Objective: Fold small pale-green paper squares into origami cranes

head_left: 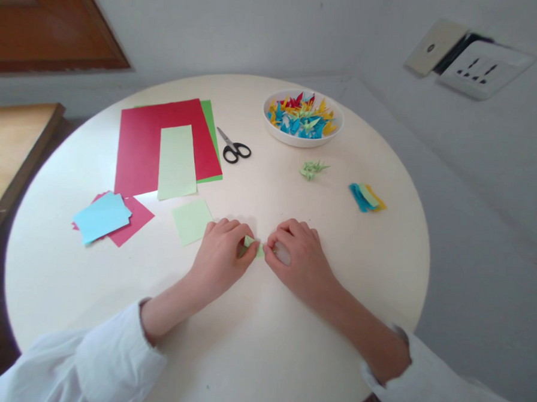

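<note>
Between my two hands, just above the middle of the white table, is a small folded piece of pale green paper (260,250). My left hand (224,250) pinches its left part between thumb and forefinger. From the other side, my right hand (298,256) has thumb and fingertips pressed together at its right end. Fingers cover much of the paper, so its exact folded shape is hidden. Partly behind my left hand lies a flat pale green square (190,221).
Red sheets (139,140) with a pale green strip (177,160) lie at back left, beside scissors (235,151). Blue and pink squares (103,215) sit left. A white bowl (302,141) holds several paper cranes. Green folded cranes (313,170) and folded paper pieces (366,198) lie right.
</note>
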Demonstrator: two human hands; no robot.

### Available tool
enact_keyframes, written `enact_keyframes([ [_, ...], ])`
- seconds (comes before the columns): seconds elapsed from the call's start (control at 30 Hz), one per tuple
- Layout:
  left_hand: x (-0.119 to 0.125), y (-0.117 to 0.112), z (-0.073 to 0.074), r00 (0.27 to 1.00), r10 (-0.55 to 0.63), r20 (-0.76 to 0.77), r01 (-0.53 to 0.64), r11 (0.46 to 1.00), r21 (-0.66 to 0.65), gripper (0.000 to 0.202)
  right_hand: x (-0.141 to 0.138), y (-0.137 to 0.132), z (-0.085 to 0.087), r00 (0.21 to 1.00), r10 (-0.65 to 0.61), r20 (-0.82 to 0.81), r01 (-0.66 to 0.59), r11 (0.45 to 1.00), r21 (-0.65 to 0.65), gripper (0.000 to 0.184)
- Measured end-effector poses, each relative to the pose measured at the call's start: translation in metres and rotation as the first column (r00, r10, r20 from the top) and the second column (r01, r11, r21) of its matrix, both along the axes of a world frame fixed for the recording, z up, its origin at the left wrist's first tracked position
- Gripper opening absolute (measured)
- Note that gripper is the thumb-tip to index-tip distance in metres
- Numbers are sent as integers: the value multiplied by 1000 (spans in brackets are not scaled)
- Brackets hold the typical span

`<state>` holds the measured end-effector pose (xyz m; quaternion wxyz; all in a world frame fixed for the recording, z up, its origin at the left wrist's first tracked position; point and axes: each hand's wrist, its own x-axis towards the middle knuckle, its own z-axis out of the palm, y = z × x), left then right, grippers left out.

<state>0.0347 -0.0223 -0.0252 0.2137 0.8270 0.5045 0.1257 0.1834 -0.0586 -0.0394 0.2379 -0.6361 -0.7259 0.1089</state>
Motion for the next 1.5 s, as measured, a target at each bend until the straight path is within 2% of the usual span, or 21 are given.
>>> enact_keyframes([
  [0.37,0,0,0,1000,-5,-28,5,1000,0,12,0,-1,-1,1000,-7,-15,7,1000,26,11],
  [0.83,-1,0,-4,999,-12,-31,13,999,47,12,-1,-1,-3,999,-22,46,20,999,49,9],
  [1.0,-1,2,-4,1000,-12,-23,13,999,41,13,3,-4,-2,999,-42,2,42,999,6,3],
  [1.1,-1,2,-4,1000,-13,-27,14,999,35,12,7,-6,-1,998,-47,-51,45,999,-29,7],
  [1.2,-1,1,-4,1000,-12,-25,13,999,36,11,11,-9,0,993,-13,-121,10,1000,-24,10],
  [1.33,-1,1,-4,1000,-17,-24,18,999,35,12,15,-14,-1,979,78,-190,-65,995,76,18],
  [1.4,-1,1,-4,999,-21,-28,22,999,35,12,16,-17,-2,976,141,-165,-119,984,134,23],
  [1.5,-2,1,-4,999,-21,-29,22,999,38,12,17,-21,-4,977,212,-35,-202,962,184,29],
])
